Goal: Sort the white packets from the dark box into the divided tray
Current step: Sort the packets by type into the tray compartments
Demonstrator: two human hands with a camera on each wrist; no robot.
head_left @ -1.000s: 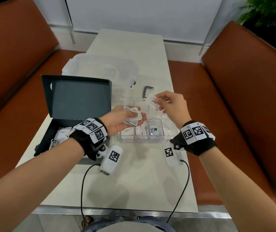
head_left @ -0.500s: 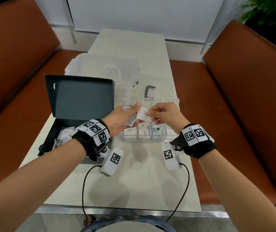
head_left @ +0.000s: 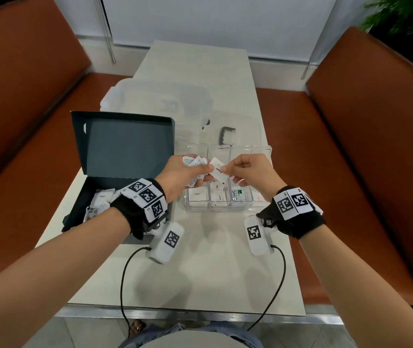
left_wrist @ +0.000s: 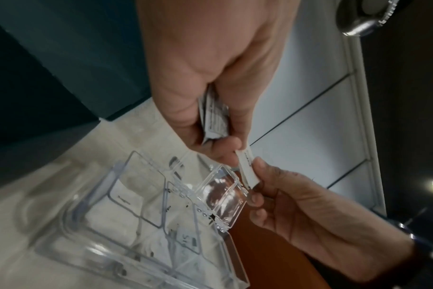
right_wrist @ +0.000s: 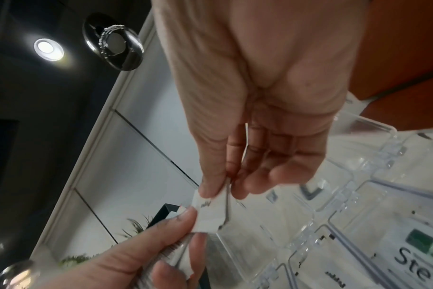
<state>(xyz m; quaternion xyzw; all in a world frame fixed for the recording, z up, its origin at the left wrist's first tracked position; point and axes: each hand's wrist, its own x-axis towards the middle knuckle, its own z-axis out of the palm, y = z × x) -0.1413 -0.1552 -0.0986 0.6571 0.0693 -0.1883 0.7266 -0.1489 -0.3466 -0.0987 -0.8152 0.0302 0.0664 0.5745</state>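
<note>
At the bottom of the head view a pale stone-look tabletop (head_left: 200, 277) shows bare between two forearms, each wearing a black wrist strap with white coded tags and a white camera pod on a black cable. Just above, at mid-frame, the left hand (head_left: 180, 175) curls round a small bundle of white paper packets (head_left: 193, 163), while its thumb and forefinger also touch one end of a single white rectangular packet with black print (head_left: 217, 170). The right hand (head_left: 253, 173) pinches the other end of that packet between thumb and forefinger; its remaining fingers curl loosely underneath. The packet hangs tilted in the air, above the clear plastic divided tray (head_left: 225, 209) that sits at centre frame. In the tray's near row, white packets lie in separate compartments, one with green print; the printing is too small to read with certainty, though one seems to say sugar. To the left of the tray stands the dark cardboard box (head_left: 80, 217), its hinged lid (head_left: 125, 144) upright, with more white packets (head_left: 100, 200) heaped inside at lower left. Beyond the tray lie a small grey U-shaped clip (head_left: 226, 135) and a translucent plastic lid (head_left: 155, 104). Orange-brown upholstered benches (head_left: 376, 146) flank the table on both sides.
</note>
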